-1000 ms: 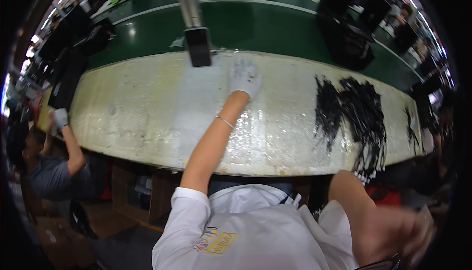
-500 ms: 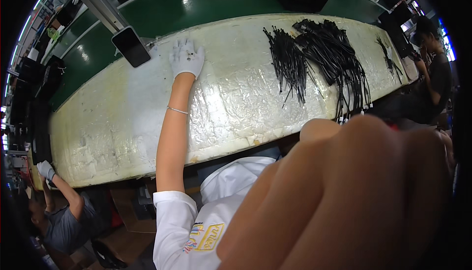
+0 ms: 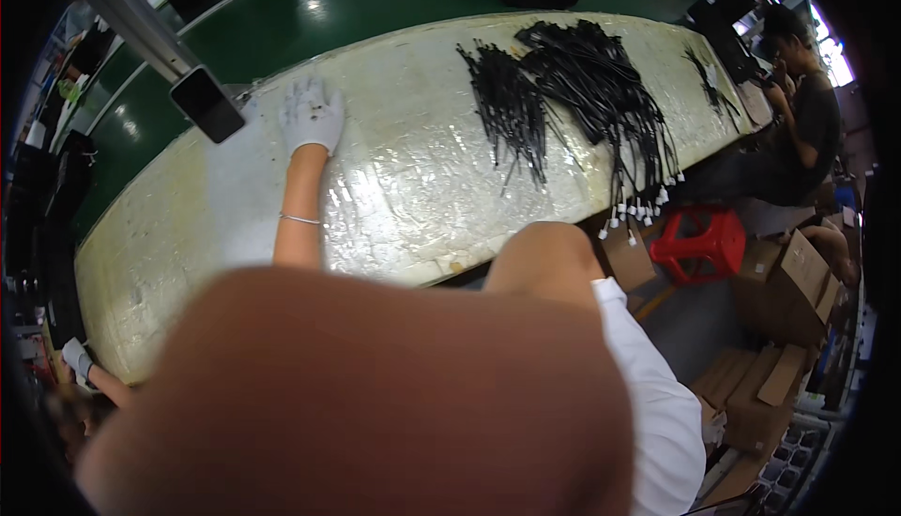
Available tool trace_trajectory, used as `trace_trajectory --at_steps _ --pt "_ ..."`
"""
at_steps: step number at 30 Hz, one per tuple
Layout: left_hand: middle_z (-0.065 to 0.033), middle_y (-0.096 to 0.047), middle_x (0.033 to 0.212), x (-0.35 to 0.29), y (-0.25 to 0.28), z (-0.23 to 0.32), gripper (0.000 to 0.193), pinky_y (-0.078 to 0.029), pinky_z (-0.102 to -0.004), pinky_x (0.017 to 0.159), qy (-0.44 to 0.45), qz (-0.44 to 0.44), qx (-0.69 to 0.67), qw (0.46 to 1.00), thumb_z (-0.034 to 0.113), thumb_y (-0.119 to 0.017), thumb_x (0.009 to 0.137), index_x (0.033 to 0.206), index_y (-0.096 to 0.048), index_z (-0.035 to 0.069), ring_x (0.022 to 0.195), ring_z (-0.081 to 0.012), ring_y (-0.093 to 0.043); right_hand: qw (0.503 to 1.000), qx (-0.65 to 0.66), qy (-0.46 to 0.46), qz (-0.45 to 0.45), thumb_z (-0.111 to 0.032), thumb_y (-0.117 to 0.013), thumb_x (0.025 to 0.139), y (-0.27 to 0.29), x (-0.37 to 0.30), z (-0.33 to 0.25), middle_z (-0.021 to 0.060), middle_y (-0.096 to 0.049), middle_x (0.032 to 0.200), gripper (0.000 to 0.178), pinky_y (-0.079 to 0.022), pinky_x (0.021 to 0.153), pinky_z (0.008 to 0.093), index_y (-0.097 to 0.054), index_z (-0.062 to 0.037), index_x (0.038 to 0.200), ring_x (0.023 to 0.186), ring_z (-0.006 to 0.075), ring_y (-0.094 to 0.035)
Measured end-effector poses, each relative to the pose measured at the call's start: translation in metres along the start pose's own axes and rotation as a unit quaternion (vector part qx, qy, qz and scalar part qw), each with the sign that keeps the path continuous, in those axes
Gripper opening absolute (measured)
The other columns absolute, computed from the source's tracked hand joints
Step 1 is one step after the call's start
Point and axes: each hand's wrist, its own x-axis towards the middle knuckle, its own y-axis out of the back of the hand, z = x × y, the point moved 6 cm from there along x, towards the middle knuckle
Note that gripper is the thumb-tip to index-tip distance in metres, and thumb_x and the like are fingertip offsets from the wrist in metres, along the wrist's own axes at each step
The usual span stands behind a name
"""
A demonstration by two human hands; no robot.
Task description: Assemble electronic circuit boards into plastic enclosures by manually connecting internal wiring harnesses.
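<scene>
The gloved left hand (image 3: 312, 123) is laid flat on the bench (image 3: 404, 140), nothing gripped, perhaps for bracing; the right hand (image 3: 375, 394) is blurred, its grip untellable; black cables (image 3: 593, 79) are spread rightward, connectors (image 3: 641, 213) overhanging the near edge, presumably against tangling.

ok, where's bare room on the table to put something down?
Middle of the table, between the gloved left hand and the two black cable piles. Left stretch, between the phone and a co-worker's hand. Narrow strip between the piles and the small cable bunch at right. Crowded: where the piles lie. Blurred right arm hides some near edge.
</scene>
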Motion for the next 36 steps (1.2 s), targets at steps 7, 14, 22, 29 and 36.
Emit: trace_trajectory --at_steps 7,14,22,29,36 --pt "-0.0089 -0.039 0.151 0.003 -0.005 -0.001 0.059 -0.020 -0.0411 0.117 -0.007 0.002 0.023 1.000 0.048 -0.042 0.094 0.142 -0.046 0.013 0.142 -0.0267 -0.030 0.992 0.099 -0.051 -0.053 -0.015 -0.059 0.089 -0.014 -0.002 0.034 0.0073 -0.057 0.077 0.016 -0.042 0.066 0.0317 -0.058 -0.0007 0.082 0.072 0.0187 -0.052" --pt "-0.0080 -0.037 0.152 0.002 -0.002 -0.004 0.060 -0.019 -0.0414 0.117 0.001 -0.010 0.018 1.000 0.049 -0.041 0.095 0.143 -0.045 0.014 0.142 -0.0259 -0.030 0.965 0.210 -0.124 -0.097 -0.016 -0.058 0.092 -0.028 -0.005 0.057 0.0091 -0.057 0.078 0.019 -0.042 0.066 0.0325 -0.058 0.0017 0.086 0.072 0.0192 -0.052" --pt "-0.0085 -0.041 0.150 0.006 -0.009 -0.007 0.057 -0.020 -0.0421 0.117 0.001 -0.013 0.014 1.000 0.045 -0.043 0.094 0.142 -0.047 0.013 0.142 -0.0252 -0.030 0.918 0.301 -0.216 -0.141 -0.017 -0.056 0.094 -0.029 -0.010 0.070 0.0112 -0.058 0.078 0.022 -0.043 0.066 0.0334 -0.058 0.0044 0.089 0.073 0.0199 -0.052" --pt "-0.0072 -0.041 0.150 0.000 -0.007 -0.009 0.054 -0.021 -0.0426 0.116 0.011 -0.019 0.024 0.999 0.044 -0.045 0.094 0.139 -0.050 0.014 0.143 -0.0247 -0.030 0.858 0.385 -0.288 -0.181 -0.018 -0.055 0.097 -0.024 -0.012 0.075 0.0131 -0.058 0.079 0.025 -0.043 0.067 0.0342 -0.058 0.0068 0.092 0.073 0.0204 -0.052" --pt "-0.0072 -0.037 0.153 0.003 -0.001 -0.001 0.056 -0.020 -0.0430 0.117 0.009 -0.029 0.009 1.000 0.044 -0.044 0.095 0.140 -0.048 0.012 0.143 -0.0256 -0.028 0.864 0.309 -0.324 -0.232 -0.020 -0.060 0.090 -0.018 -0.029 0.070 0.0122 -0.054 0.076 0.026 -0.043 0.063 0.0342 -0.056 0.0053 0.089 0.069 0.0223 -0.052"
